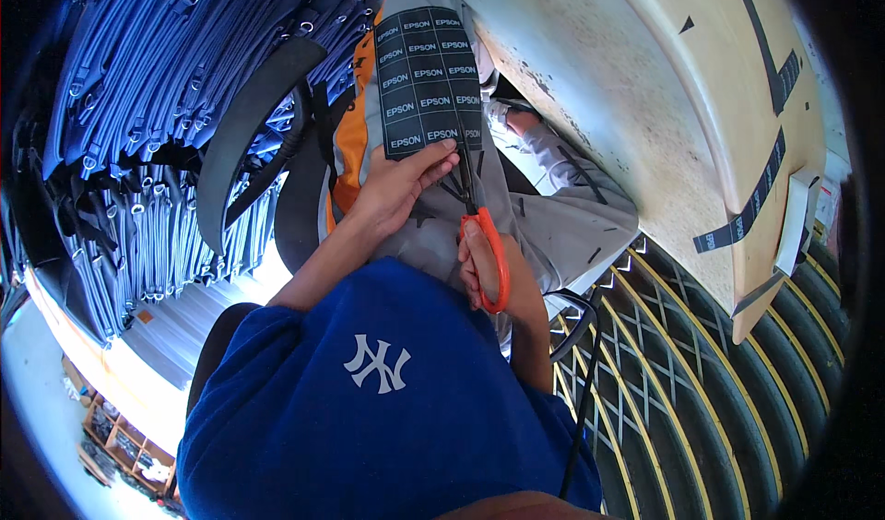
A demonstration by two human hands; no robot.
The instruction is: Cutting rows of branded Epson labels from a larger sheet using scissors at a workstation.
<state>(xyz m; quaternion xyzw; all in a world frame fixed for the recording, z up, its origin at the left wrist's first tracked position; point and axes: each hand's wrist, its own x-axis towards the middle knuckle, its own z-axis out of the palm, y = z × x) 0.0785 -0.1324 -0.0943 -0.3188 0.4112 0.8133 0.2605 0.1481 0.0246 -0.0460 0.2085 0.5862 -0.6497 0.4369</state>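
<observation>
A black sheet of printed labels (429,77), marked in a grid with white lettering, lies along my grey-trousered leg. My left hand (406,183) pinches its lower edge, thumb on top. In my right hand (475,262) is a pair of scissors with orange handles (498,280), the fingers through the loops. Their dark blades point up at the sheet's lower right corner, along the line beside the right-hand column. Whether the blades are parted is hard to see. Small dark scraps (581,188) are scattered over the trousers.
Stacked blue pieces with metal rings (175,68) fill the left side. A black curved chair armrest (244,142) stands before them. To the right is a pale tabletop (636,105) with black label strips (751,206) on it. Yellow-edged dark slats (701,382) lie below; wooden shelving (124,446) is at lower left.
</observation>
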